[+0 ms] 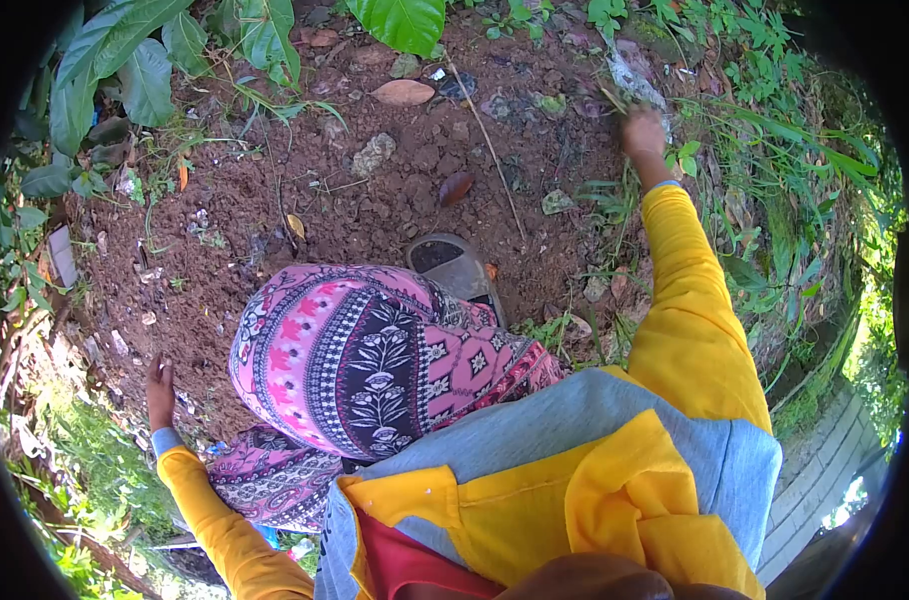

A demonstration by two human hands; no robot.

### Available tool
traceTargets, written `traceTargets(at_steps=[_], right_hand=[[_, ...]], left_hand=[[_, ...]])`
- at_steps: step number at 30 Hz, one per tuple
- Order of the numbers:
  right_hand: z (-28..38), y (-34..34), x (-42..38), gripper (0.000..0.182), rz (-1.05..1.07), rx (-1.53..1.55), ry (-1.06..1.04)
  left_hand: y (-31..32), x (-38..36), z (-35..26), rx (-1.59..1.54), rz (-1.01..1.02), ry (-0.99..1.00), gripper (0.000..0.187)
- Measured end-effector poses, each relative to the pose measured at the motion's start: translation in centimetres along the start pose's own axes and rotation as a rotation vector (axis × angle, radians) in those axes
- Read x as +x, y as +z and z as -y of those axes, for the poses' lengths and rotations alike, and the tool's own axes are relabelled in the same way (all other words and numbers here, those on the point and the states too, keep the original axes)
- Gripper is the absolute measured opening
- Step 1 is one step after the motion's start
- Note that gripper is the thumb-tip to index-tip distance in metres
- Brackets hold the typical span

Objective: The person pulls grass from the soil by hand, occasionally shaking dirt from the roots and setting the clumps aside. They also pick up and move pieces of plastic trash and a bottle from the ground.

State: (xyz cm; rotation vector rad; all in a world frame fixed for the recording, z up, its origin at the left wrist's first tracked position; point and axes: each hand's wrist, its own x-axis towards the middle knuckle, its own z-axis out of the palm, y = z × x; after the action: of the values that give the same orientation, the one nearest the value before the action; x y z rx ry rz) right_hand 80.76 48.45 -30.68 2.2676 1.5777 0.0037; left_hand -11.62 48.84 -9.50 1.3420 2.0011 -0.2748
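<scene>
My right hand (645, 132) reaches far forward to the upper right, its fingers curled closed at ground level. Right above the fingers lies a strip of crumpled, whitish clear plastic (637, 84), and a thin stalk (613, 99) shows beside them. I cannot make out what the fingers grip. My left hand (161, 390) is low at the left, over the loose brown soil (215, 330). Its fingertips are a little apart, and nothing shows between them.
A sandalled foot (455, 262) stands on the soil ahead of my patterned clothing. Around it are a stone (375, 155), a thin stick (487, 150) and dry leaves (403, 93). Green plants border both sides. A paved strip (810, 490) runs at the lower right.
</scene>
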Motion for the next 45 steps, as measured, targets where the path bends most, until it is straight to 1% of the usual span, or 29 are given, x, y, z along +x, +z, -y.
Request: traceTargets(at_steps=[2, 5, 6, 8, 12, 15, 16, 17, 18, 19, 21, 22, 23, 25, 26, 27, 29, 30, 33, 34, 36, 37, 38, 41, 42, 43, 45], right_hand=[[-3.1, 0.0, -0.4, 0.029, 0.191, -0.09, 0.063], [-5.7, 0.8, -2.4, 0.031, 0.117, -0.063, 0.132], [-5.8, 1.1, -2.4, 0.03, 0.17, -0.006, 0.198], [-5.9, 1.7, -2.4, 0.03, 0.274, 0.11, 0.333], [-5.9, 1.7, -1.9, 0.03, 0.395, 0.117, 0.274], [-5.3, -0.2, -1.7, 0.03, 0.473, 0.065, 0.078], [-3.7, -1.9, -1.2, 0.031, 0.413, 0.102, 0.036], [-0.1, -5.0, -1.3, 0.031, 0.355, 0.128, -0.008], [1.1, -6.0, -1.6, 0.032, 0.301, 0.162, -0.045], [0.4, -5.2, -1.2, 0.029, 0.228, 0.08, -0.066], [-1.8, -2.5, 2.5, 0.024, 0.055, -0.07, -0.118], [-3.7, -1.5, 4.3, 0.024, -0.047, -0.15, -0.117], [-5.9, -0.5, 5.5, 0.024, -0.144, -0.228, -0.119], [-9.1, -1.2, 6.4, 0.031, -0.006, -0.38, 0.02], [-10.4, -0.5, 5.6, 0.037, -0.019, -0.4, 0.087], [-11.0, -0.3, 4.6, 0.046, -0.04, -0.419, 0.159], [-10.6, -1.6, 4.3, 0.052, 0.359, -0.256, 0.471], [-10.9, -0.8, 5.0, 0.051, 0.383, -0.203, 0.454], [-15.5, 5.6, 5.4, 0.05, 0.478, -0.047, 0.417], [-16.1, 7.1, 5.1, 0.05, 0.517, -0.001, 0.413], [-15.2, 8.7, 5.2, 0.05, 0.455, 0.078, 0.494], [-13.6, 7.5, 5.3, 0.05, 0.416, 0.119, 0.531], [-12.0, 5.9, 5.5, 0.038, 0.307, 0.268, 0.759], [-10.7, 4.4, 4.6, 0.037, 0.262, 0.399, 0.79], [-10.5, 4.7, 3.7, 0.038, 0.391, 0.256, 0.569], [-10.5, 5.5, 1.9, 0.039, 0.521, 0.108, 0.355], [-8.4, 7.3, -3.6, 0.035, 0.443, -0.046, 0.089]], left_hand=[[0.0, 0.1, -0.2, -0.012, 0.01, -0.017, 0.047], [0.2, 0.5, 0.5, -0.06, 0.021, -0.023, 0.048], [0.1, 0.5, 0.1, -0.077, 0.024, -0.023, 0.048], [0.1, 0.7, -0.9, 0.002, 0.007, -0.049, 0.049], [0.0, 1.0, -1.7, 0.039, -0.002, -0.041, 0.049], [-0.1, 1.1, -2.5, 0.114, -0.02, -0.02, 0.048], [-0.1, 1.2, -2.5, 0.1, -0.028, -0.017, 0.048], [-0.6, 1.4, -0.9, 0.079, -0.026, -0.017, 0.047], [-0.6, 1.7, -0.5, 0.067, -0.025, -0.011, 0.046], [-0.7, 2.0, 0.1, 0.1, -0.015, 0.003, 0.046], [-0.6, 2.6, 1.5, 0.157, -0.023, 0.026, 0.045], [-0.7, 2.3, 0.8, 0.251, -0.02, 0.053, 0.044], [-1.0, 2.0, 0.5, 0.215, -0.024, 0.058, 0.044], [-1.0, 1.2, -0.3, 0.141, -0.03, 0.061, 0.044], [-0.8, 1.6, 1.1, 0.176, -0.069, 0.052, 0.046], [-0.6, 1.4, 1.3, 0.194, -0.06, 0.035, 0.046], [-0.5, 1.3, 0.8, 0.229, -0.028, -0.007, 0.047], [-0.5, 1.6, 1.9, 0.244, -0.02, 0.011, 0.048], [-0.4, 0.3, -0.2, 0.202, -0.027, -0.017, 0.047], [-0.7, 0.3, -0.3, 0.188, -0.012, -0.035, 0.048], [-1.0, 0.5, 0.9, 0.173, -0.026, -0.019, 0.049], [-1.1, 0.4, 0.8, 0.161, -0.038, -0.012, 0.05], [-1.2, 0.1, 0.9, 0.123, -0.028, -0.063, 0.05], [-1.8, -0.8, 1.6, 0.192, -0.069, -0.025, 0.048], [-2.0, -1.2, 1.4, 0.213, -0.081, -0.018, 0.046], [-1.7, -1.1, 3.0, 0.19, -0.089, -0.025, 0.046], [-0.9, -0.3, 7.6, 0.136, -0.131, -0.023, 0.046]])
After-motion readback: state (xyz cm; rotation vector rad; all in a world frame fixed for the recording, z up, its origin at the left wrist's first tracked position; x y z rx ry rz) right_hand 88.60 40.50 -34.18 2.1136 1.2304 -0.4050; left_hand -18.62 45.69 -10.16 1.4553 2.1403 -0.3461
